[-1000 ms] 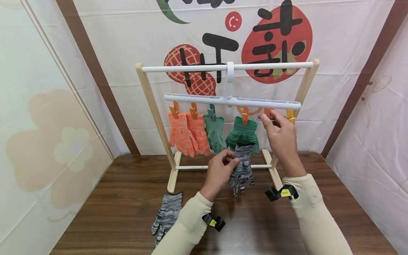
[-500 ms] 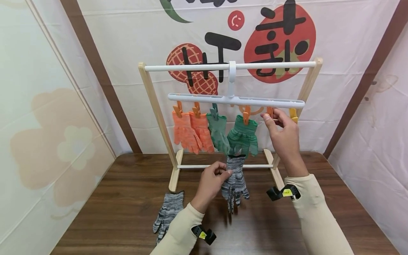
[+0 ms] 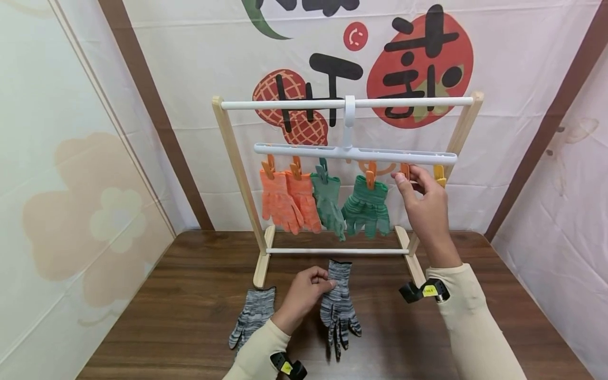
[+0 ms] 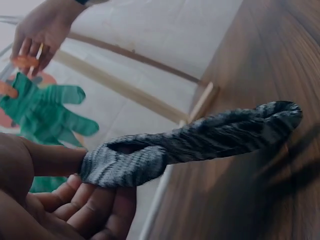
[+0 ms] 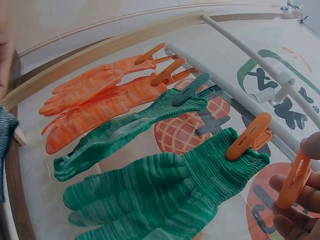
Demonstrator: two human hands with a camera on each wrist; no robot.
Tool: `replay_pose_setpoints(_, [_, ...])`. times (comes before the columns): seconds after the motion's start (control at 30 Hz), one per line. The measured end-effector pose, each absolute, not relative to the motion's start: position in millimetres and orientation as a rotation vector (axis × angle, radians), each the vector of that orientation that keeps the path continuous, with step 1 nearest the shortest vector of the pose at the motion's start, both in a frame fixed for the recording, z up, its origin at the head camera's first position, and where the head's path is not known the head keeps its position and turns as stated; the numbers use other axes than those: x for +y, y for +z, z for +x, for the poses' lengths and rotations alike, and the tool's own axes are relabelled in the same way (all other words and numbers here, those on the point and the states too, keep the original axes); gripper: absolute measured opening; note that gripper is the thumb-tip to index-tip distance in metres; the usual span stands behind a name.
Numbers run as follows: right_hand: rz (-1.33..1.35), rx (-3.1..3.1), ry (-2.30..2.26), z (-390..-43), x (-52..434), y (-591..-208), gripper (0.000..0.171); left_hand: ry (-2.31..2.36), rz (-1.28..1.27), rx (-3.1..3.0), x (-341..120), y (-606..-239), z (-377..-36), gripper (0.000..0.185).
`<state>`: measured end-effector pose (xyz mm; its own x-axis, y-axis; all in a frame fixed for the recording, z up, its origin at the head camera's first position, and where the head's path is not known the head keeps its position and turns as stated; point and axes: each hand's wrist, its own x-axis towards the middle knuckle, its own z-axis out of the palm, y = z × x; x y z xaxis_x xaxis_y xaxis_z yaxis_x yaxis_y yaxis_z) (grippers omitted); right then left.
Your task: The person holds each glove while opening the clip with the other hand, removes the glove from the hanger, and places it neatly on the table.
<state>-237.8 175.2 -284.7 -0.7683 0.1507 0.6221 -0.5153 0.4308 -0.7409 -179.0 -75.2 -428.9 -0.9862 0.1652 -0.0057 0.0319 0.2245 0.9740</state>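
Note:
My left hand (image 3: 304, 295) pinches the cuff of a grey striped glove (image 3: 338, 306), which lies low over the brown table (image 3: 190, 295); the left wrist view shows the glove (image 4: 200, 142) held at its cuff by my fingers (image 4: 95, 205). A second grey glove (image 3: 252, 319) lies flat to the left. My right hand (image 3: 423, 203) is raised at the white hanger bar (image 3: 356, 154) and pinches an orange clip (image 5: 295, 180). Two orange gloves (image 3: 287, 200) and two green gloves (image 3: 351, 208) hang from clips on the bar.
The hanger bar hangs from a wooden-framed rack (image 3: 237, 174) with a white top rod (image 3: 285, 104), standing at the back of the table. A yellow clip (image 3: 439, 174) hangs at the bar's right end. A printed cloth backdrop (image 3: 418, 58) is behind.
My left hand has lowered the grey striped glove from just under the green gloves down to the table. My right hand has stayed at the orange clip.

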Motion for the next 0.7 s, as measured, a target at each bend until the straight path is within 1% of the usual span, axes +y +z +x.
replay_pose_setpoints(0.17, [0.308,-2.04,1.38,-239,174,-285,0.043,1.716,0.162,2.523,-90,-440,-178,0.018])
replay_pose_setpoints(0.37, [0.312,-2.044,1.382,-240,175,-287,0.045,1.447,0.152,2.781,-104,-450,-177,0.012])
replay_pose_setpoints(0.47, [0.322,-2.038,1.389,-241,175,-288,0.045,1.348,0.139,2.873,-107,-453,-176,0.01])
replay_pose_setpoints(0.7, [0.321,-2.033,1.364,-244,176,-291,0.042,1.099,0.068,3.047,-110,-458,-174,0.011])
